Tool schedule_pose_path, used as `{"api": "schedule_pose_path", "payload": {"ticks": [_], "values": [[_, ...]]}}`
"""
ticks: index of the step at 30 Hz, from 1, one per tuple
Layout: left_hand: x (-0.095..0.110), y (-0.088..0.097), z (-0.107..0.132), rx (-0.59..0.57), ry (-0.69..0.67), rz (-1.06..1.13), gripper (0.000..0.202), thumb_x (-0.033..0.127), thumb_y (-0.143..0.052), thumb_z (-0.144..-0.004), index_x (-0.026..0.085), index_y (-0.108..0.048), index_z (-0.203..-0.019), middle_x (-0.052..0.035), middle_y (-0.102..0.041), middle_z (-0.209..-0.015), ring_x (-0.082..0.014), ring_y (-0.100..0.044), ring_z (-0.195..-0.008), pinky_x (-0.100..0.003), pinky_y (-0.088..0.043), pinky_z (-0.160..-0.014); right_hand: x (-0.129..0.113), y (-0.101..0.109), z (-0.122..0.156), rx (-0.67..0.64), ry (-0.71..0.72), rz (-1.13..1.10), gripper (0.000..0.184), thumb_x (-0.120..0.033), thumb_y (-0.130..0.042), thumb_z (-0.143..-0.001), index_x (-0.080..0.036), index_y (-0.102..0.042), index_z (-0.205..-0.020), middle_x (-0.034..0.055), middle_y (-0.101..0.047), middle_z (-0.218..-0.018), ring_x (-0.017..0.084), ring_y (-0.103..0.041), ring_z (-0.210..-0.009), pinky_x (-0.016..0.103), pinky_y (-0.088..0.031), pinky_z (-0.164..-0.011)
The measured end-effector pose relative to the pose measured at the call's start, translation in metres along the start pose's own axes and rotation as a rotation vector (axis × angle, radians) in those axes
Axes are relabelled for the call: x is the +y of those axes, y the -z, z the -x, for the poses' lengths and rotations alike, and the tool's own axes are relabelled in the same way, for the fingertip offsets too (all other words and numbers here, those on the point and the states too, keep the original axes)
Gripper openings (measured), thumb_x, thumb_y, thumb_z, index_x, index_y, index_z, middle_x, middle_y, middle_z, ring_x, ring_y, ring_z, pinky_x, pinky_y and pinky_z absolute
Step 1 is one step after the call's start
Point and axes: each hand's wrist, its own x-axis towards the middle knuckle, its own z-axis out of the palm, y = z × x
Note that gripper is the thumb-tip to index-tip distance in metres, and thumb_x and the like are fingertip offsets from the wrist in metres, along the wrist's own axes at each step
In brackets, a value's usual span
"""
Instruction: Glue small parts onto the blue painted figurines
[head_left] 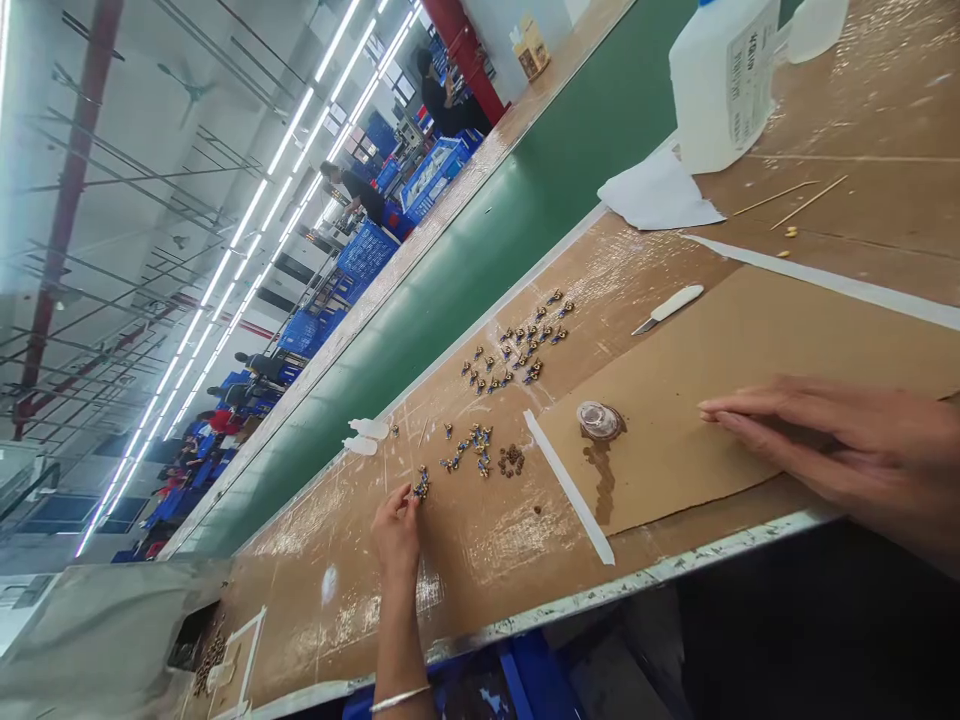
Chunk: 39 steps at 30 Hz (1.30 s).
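My left hand [395, 530] is over the brown table, its thumb and fingertips pinched at a small blue-and-gold piece [421, 484]. Beyond it lies a loose cluster of similar pieces [480, 446], beside a ring of small brown bits [511, 460]. A larger group of blue-and-gold pieces [521, 347] is spread farther back. My right hand [847, 440] hovers over a cardboard sheet [720, 350], thumb and forefinger pressed together; whatever is between them is too small to make out. Left of it, a small round clear dish [599, 420] with brownish contents sits on the cardboard by a wet stain.
A white-handled knife [671, 305] lies behind the dish. At the back right are a large white bottle [724, 90], a white cloth [660, 192] and thin sticks [808, 202]. Two small white bottles [364, 437] lie near the green belt [465, 270]. Other people work far off.
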Motion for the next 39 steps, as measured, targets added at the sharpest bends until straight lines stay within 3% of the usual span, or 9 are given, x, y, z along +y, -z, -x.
{"api": "schedule_pose_path", "payload": {"ticks": [4, 9, 14, 18, 21, 28, 34, 39], "values": [[0.000, -0.003, -0.008, -0.084, -0.036, -0.014, 0.017, 0.029, -0.063, -0.081, 0.013, -0.065, -0.088, -0.0017, -0.066, -0.085, -0.0136, -0.061, -0.075, -0.034, -0.049, -0.076, 0.001, -0.001, 0.000, 0.007, 0.019, 0.021, 0.014, -0.033, -0.047, -0.087, -0.029, -0.060, -0.091, -0.0014, -0.068, -0.086, 0.023, -0.065, -0.073, 0.040, -0.051, -0.067], [-0.002, -0.003, -0.007, -0.092, -0.005, 0.009, 0.016, 0.028, -0.061, -0.083, 0.012, -0.063, -0.085, -0.0002, -0.063, -0.078, -0.0121, -0.060, -0.070, -0.031, -0.050, -0.071, 0.002, -0.001, -0.001, 0.004, 0.029, 0.045, 0.014, -0.034, -0.045, -0.088, -0.030, -0.059, -0.093, -0.0023, -0.068, -0.086, 0.023, -0.065, -0.074, 0.039, -0.051, -0.065], [-0.009, -0.003, 0.003, -0.011, 0.076, 0.128, 0.012, 0.025, -0.063, -0.081, 0.013, -0.063, -0.082, 0.0002, -0.062, -0.076, -0.0124, -0.059, -0.072, -0.032, -0.050, -0.073, 0.001, 0.001, -0.001, 0.002, 0.044, 0.043, 0.014, -0.033, -0.044, -0.089, -0.030, -0.058, -0.092, -0.0021, -0.068, -0.085, 0.021, -0.065, -0.074, 0.039, -0.051, -0.067], [-0.007, 0.000, 0.017, 0.136, 0.205, 0.327, 0.014, 0.024, -0.067, -0.076, 0.014, -0.066, -0.085, -0.0020, -0.066, -0.083, -0.0150, -0.062, -0.079, -0.032, -0.051, -0.075, 0.001, 0.002, -0.003, -0.016, 0.061, 0.007, 0.015, -0.030, -0.043, -0.089, -0.028, -0.058, -0.093, -0.0003, -0.068, -0.085, 0.021, -0.065, -0.074, 0.037, -0.050, -0.065], [0.013, 0.001, 0.034, 0.191, 0.271, 0.556, 0.020, 0.031, -0.069, -0.073, 0.018, -0.068, -0.088, -0.0013, -0.069, -0.085, -0.0148, -0.064, -0.078, -0.027, -0.052, -0.073, 0.003, 0.001, -0.004, -0.017, 0.066, -0.017, 0.014, -0.027, -0.045, -0.088, -0.027, -0.058, -0.094, -0.0004, -0.068, -0.084, 0.019, -0.064, -0.072, 0.036, -0.050, -0.064], [0.093, -0.009, 0.073, 0.010, 0.287, 0.912, 0.028, 0.036, -0.080, -0.059, 0.021, -0.071, -0.081, -0.0013, -0.068, -0.075, -0.0111, -0.063, -0.068, -0.021, -0.053, -0.070, 0.010, -0.001, -0.001, -0.028, 0.111, -0.084, 0.018, -0.018, -0.046, -0.089, -0.026, -0.059, -0.099, -0.0005, -0.065, -0.082, 0.015, -0.062, -0.074, 0.032, -0.051, -0.066], [0.137, -0.023, 0.078, -0.063, 0.346, 0.958, 0.033, 0.035, -0.086, -0.046, 0.019, -0.071, -0.071, -0.0026, -0.068, -0.068, -0.0120, -0.064, -0.065, -0.018, -0.053, -0.067, 0.013, -0.001, -0.003, 0.005, 0.200, -0.089, 0.016, -0.014, -0.051, -0.087, -0.018, -0.061, -0.099, 0.0031, -0.065, -0.079, 0.013, -0.060, -0.071, 0.026, -0.048, -0.066], [0.170, -0.033, 0.074, -0.086, 0.136, 0.761, 0.032, 0.038, -0.083, -0.051, 0.018, -0.071, -0.072, -0.0008, -0.066, -0.064, -0.0086, -0.060, -0.061, -0.014, -0.049, -0.060, 0.014, 0.000, -0.004, 0.040, 0.193, -0.125, 0.013, -0.013, -0.051, -0.088, -0.015, -0.061, -0.096, 0.0051, -0.064, -0.079, 0.013, -0.057, -0.072, 0.025, -0.046, -0.068]]}}
